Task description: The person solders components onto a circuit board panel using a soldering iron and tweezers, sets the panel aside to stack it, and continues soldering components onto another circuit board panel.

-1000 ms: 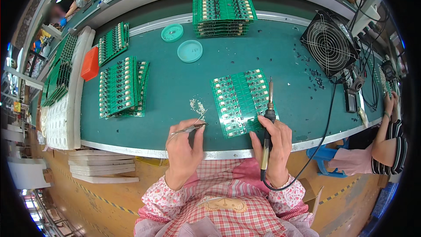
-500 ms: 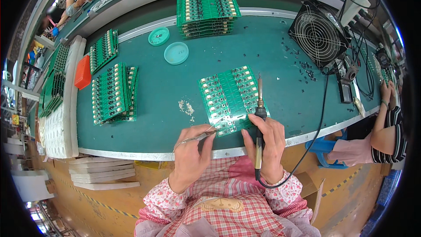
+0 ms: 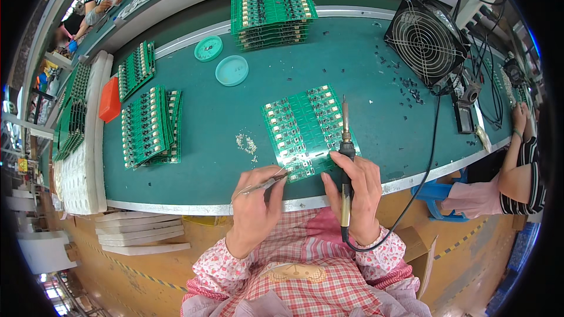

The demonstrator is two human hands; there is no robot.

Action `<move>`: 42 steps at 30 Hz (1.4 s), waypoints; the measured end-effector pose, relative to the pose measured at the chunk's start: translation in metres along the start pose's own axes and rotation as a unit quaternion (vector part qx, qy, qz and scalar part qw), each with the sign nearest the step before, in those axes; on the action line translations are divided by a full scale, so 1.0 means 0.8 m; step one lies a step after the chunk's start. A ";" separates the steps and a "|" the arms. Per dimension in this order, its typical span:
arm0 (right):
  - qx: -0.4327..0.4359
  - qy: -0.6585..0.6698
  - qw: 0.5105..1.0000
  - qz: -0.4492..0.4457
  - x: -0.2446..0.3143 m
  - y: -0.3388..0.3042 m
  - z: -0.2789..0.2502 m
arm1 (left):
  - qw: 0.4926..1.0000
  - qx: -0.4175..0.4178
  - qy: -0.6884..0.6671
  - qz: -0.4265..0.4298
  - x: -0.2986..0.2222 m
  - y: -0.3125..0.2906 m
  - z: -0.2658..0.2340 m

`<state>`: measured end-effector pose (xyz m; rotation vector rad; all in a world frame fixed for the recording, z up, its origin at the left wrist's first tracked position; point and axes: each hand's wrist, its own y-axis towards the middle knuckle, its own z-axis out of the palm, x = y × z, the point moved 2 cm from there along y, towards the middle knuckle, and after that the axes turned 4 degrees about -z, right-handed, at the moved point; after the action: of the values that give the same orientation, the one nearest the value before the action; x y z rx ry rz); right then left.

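Note:
A green circuit board [image 3: 305,129] with rows of white and black parts lies flat before me, near the table's front edge. My left hand [image 3: 257,202] is closed on slim metal tweezers [image 3: 261,186], whose tips reach the board's near left corner. The fingertips hide part of that corner. In my right hand [image 3: 361,191] is a soldering iron [image 3: 347,152], held by its dark handle with the metal tip pointing away from me. This tip stands over the board's right edge; whether it touches cannot be made out. A black cord [image 3: 405,211] loops from the handle's lower end.
Stacked boards [image 3: 273,14] stand at the back, others [image 3: 150,126] at left by a red box [image 3: 110,100]. Two turquoise dishes [image 3: 232,71], tiny pale parts [image 3: 247,145] and black bits [image 3: 409,91] lie about. A black fan [image 3: 424,44] stands right; a co-worker's arm [image 3: 514,147] is beyond.
The whole view has shifted slightly, with the board and table appearing a little further left. Both hands keep their grips and almost the same places.

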<state>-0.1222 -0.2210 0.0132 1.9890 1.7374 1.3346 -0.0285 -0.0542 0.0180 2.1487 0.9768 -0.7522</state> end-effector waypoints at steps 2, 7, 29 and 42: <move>-0.002 0.031 0.999 0.019 -0.001 -0.002 -0.002 | 1.000 0.002 0.004 0.001 -0.002 0.001 0.000; -0.035 0.113 0.992 0.042 -0.003 -0.005 -0.008 | 1.000 0.002 0.009 -0.002 0.000 0.000 0.000; -0.051 0.365 0.927 0.074 0.019 -0.020 -0.031 | 1.000 0.001 0.002 -0.003 0.001 -0.001 0.000; -0.031 0.373 0.925 0.068 0.017 -0.021 -0.030 | 1.000 -0.003 0.000 0.006 0.000 0.000 -0.001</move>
<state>-0.1519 -0.2141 0.0231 1.6931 1.7871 2.3884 -0.0286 -0.0537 0.0186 2.1476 0.9648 -0.7415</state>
